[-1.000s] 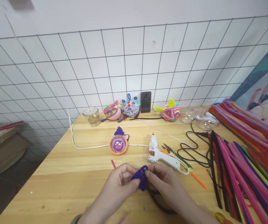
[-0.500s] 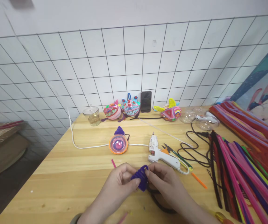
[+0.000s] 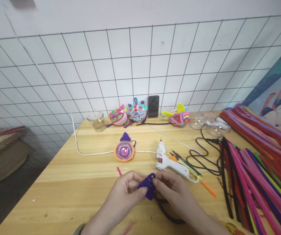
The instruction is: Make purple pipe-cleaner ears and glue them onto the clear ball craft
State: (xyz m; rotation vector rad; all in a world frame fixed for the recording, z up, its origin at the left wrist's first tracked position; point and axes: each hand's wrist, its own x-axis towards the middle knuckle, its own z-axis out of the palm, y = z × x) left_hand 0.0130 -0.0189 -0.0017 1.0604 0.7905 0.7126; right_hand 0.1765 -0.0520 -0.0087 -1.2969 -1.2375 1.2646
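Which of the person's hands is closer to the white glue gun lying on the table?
The right hand. It sits just in front of the glue gun, near its handle. The left hand is further off to the left. Both hands pinch the purple folded piece.

Bright, even indoor light, soft faint shadows on the desk [image 3: 81, 182], grid lines bowed toward the edges, blur at the bottom edge, upper left corner smeared
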